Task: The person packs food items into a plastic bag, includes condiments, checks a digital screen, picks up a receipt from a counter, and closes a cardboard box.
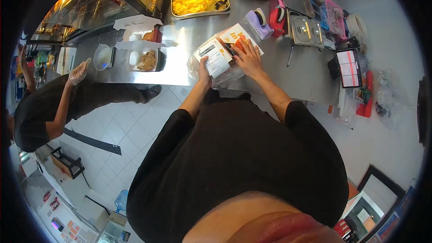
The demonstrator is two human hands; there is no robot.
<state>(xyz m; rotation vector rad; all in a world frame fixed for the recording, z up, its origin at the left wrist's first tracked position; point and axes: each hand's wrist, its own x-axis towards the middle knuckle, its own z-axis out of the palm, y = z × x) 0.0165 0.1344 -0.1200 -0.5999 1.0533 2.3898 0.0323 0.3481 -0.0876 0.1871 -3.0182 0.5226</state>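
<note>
On the steel counter, a white printed cardboard food box (pixel 212 59) leans at an angle on a clear plastic bag (pixel 194 65). My left hand (pixel 204 73) grips its near left edge, thumb on the printed face. With fingers spread, my right hand (pixel 249 57) rests on an orange and black item (pixel 239 45) at the box's right side; whether it grips the item is unclear. Behind this lies a second white and orange printed panel (pixel 240 33); whether it belongs to the same box I cannot tell.
Left stand two opened boxes with rice and fried food (pixel 147 61). Beyond are a tray of yellow food (pixel 199 0) and a heated display cabinet. Tape dispensers (pixel 259 23), lidded steel pans (pixel 303 31) and a tablet (pixel 349 67) stand right. A co-worker's gloved hand (pixel 79 71) is at far left.
</note>
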